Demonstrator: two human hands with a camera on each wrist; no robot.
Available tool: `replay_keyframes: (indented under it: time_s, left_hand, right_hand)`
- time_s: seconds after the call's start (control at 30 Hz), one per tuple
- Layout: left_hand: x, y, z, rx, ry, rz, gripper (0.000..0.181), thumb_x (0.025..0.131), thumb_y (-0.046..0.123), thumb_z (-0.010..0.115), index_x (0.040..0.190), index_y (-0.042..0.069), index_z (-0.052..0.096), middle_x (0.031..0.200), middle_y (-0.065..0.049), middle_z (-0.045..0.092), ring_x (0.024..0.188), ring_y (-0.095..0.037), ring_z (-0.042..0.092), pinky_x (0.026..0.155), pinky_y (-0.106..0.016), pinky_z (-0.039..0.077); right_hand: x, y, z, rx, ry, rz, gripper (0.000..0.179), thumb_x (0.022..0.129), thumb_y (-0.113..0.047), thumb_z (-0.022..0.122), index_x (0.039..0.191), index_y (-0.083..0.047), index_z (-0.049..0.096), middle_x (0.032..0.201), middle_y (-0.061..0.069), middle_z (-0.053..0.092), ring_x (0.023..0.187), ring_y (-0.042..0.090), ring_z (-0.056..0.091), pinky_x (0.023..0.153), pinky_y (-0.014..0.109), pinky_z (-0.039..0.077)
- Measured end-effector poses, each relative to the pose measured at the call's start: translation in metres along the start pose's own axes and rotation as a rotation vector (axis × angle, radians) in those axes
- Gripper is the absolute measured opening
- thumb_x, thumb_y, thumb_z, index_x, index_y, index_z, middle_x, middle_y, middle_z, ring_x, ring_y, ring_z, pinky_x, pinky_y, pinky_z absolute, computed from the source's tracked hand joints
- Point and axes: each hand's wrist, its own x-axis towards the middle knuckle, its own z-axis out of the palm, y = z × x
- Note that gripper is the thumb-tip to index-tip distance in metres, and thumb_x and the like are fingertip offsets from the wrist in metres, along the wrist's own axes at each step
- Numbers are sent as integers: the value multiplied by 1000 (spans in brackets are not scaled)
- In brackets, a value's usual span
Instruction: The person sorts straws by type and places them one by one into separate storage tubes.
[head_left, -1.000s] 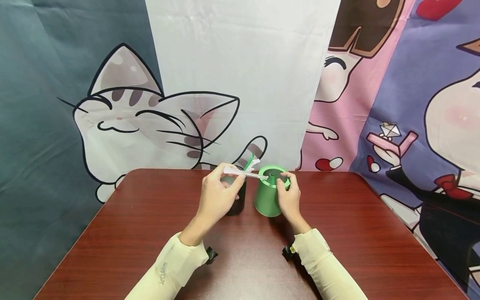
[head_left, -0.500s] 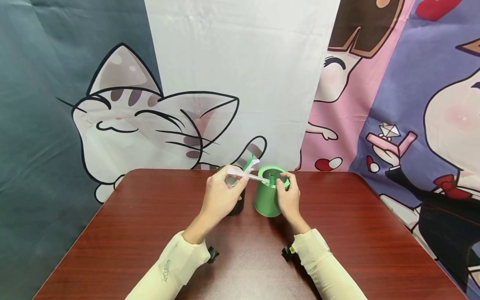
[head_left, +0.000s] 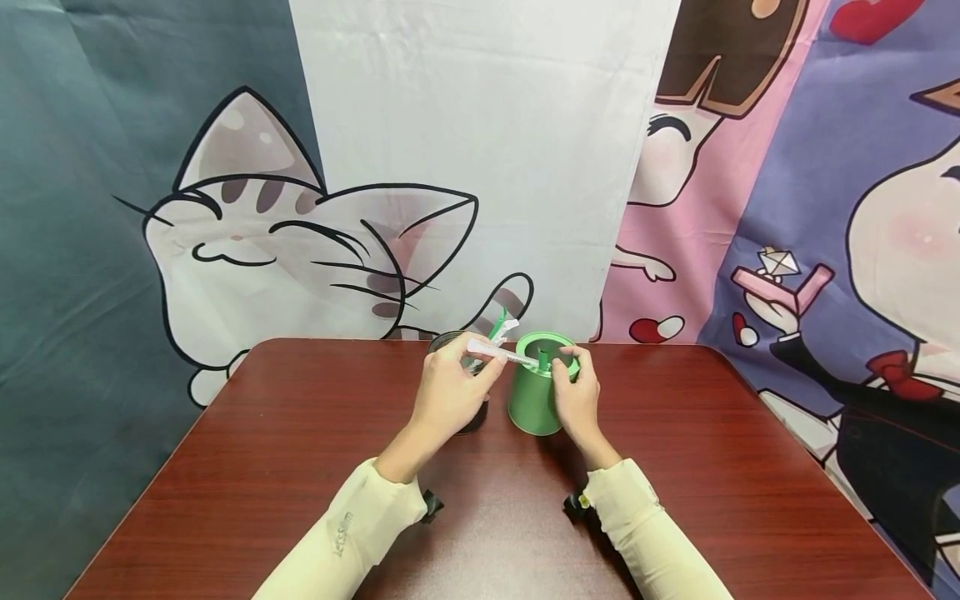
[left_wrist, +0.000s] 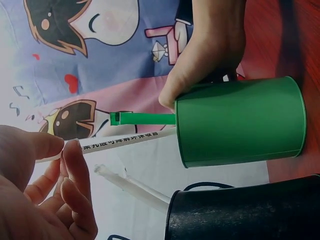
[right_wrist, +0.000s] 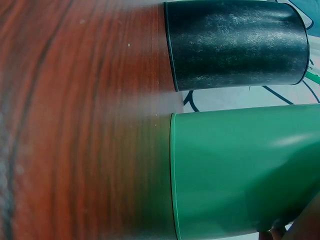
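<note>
My left hand [head_left: 450,387] pinches a paper-wrapped straw [left_wrist: 120,141] with printed lettering between thumb and fingertips. The straw slants down to the right, its far end at the mouth of a green can [head_left: 534,404]. With thumb inside and fingers around the outside, my right hand [head_left: 576,396] grips that can's rim on the right. A flat green strip [left_wrist: 145,119] sticks up out of the same can. Just left stands a black can [left_wrist: 240,215], partly hidden behind my left hand in the head view. White straws [left_wrist: 132,185] poke out of it.
Both cans stand upright near the back of a reddish-brown wooden table [head_left: 247,467]. Behind the table's far edge hangs a cartoon-printed cloth [head_left: 480,167]. A green strip [head_left: 498,323] also rises from the black can.
My left hand has moved a little right and slightly down, bringing the straw's end further to the green can's mouth. My right hand keeps its place on the can.
</note>
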Motion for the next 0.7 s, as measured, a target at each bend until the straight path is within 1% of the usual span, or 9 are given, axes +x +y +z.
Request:
replay_keyframes:
  time_s: [0.03, 0.13, 0.23, 0.3, 0.43, 0.53, 0.63, 0.67, 0.7]
  left_hand:
    - [0, 0, 1, 20, 5, 9, 8, 81, 22, 70, 87, 23, 64, 74, 13, 61, 46, -4, 52, 50, -22, 44]
    - [1, -2, 3, 83, 17, 30, 9, 80, 25, 71, 87, 23, 65, 75, 15, 61, 60, -10, 55, 56, -25, 42]
    - [1, -4, 5, 122, 11, 28, 10, 80, 28, 71, 87, 24, 66, 75, 15, 61, 70, -14, 56, 60, -26, 42]
    - [1, -4, 6, 132, 0, 17, 11, 80, 29, 71, 88, 24, 66, 75, 15, 61, 69, -14, 56, 58, -27, 42]
    - [1, -5, 8, 127, -19, -8, 11, 81, 31, 70, 88, 26, 65, 75, 16, 62, 64, -7, 56, 57, -26, 41]
    - [1, -6, 8, 106, -31, -15, 10, 81, 31, 70, 87, 25, 64, 75, 16, 63, 56, -1, 56, 57, -25, 42]
    - [1, -6, 9, 85, -43, -17, 8, 82, 28, 69, 86, 24, 63, 75, 15, 63, 49, 1, 55, 58, -24, 44]
    - [0, -7, 10, 87, -42, -18, 8, 82, 28, 69, 85, 24, 63, 74, 15, 63, 49, 0, 56, 59, -24, 44]
    - [0, -7, 10, 91, -40, -17, 8, 82, 28, 69, 84, 24, 63, 74, 15, 63, 54, 0, 57, 61, -24, 44]
  right_hand:
    - [0, 0, 0, 1, 0, 0, 21, 88, -21, 58, 109, -18, 57, 105, 5, 61, 84, 17, 51, 72, 34, 39]
    - [0, 0, 0, -2, 0, 0, 21, 88, -22, 58, 109, -18, 57, 104, 5, 61, 84, 17, 51, 71, 34, 39]
    - [0, 0, 0, -8, -1, -1, 22, 88, -22, 57, 110, -18, 57, 103, 5, 61, 83, 17, 51, 71, 33, 39]
    - [0, 0, 0, -9, -1, -1, 22, 89, -23, 57, 110, -18, 57, 102, 5, 61, 82, 17, 51, 70, 33, 39]
    - [0, 1, 0, -6, -3, -3, 22, 88, -22, 57, 110, -18, 56, 104, 5, 61, 83, 17, 51, 71, 33, 39]
    - [0, 1, 0, -2, -1, -7, 22, 88, -21, 57, 109, -17, 57, 104, 6, 61, 84, 18, 51, 72, 33, 39]
    - [1, 1, 1, 1, 4, -7, 22, 87, -20, 57, 109, -17, 57, 101, 7, 61, 84, 18, 50, 73, 34, 38]
    - [1, 1, 1, 1, 6, -6, 22, 87, -20, 58, 109, -16, 57, 101, 7, 62, 83, 17, 51, 73, 34, 38]
    - [1, 1, 1, 0, 6, -4, 23, 87, -20, 58, 109, -17, 57, 100, 7, 62, 83, 17, 50, 72, 34, 38]
